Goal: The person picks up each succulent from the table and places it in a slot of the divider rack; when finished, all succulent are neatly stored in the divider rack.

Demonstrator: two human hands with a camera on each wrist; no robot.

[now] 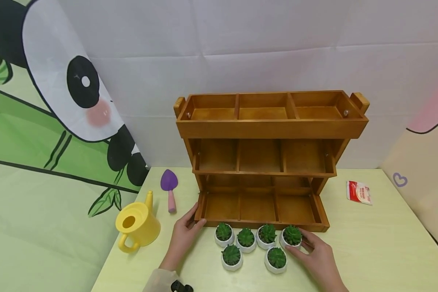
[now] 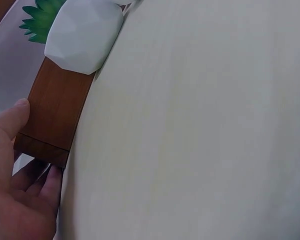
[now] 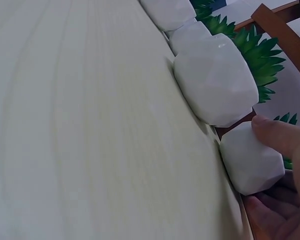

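Observation:
A brown three-tier wooden shelf (image 1: 270,129) stands at the back of the table, each tier split into three compartments. My left hand (image 1: 184,233) grips the front left corner of its bottom tier; in the left wrist view the thumb lies on the front board (image 2: 60,110) and the fingers curl behind its end. With my right hand (image 1: 315,255) I hold the rightmost potted succulent (image 1: 291,236) in its white faceted pot (image 3: 252,160), thumb on one side and fingers on the other. Several more potted succulents (image 1: 245,238) stand in front of the shelf, to its left.
On the left of the table is a yellow watering can (image 1: 140,227), with a purple trowel (image 1: 169,181) with a pink handle beyond it. A red and white packet (image 1: 359,192) lies right of the shelf. A pale cloth backdrop (image 1: 255,69) hangs behind.

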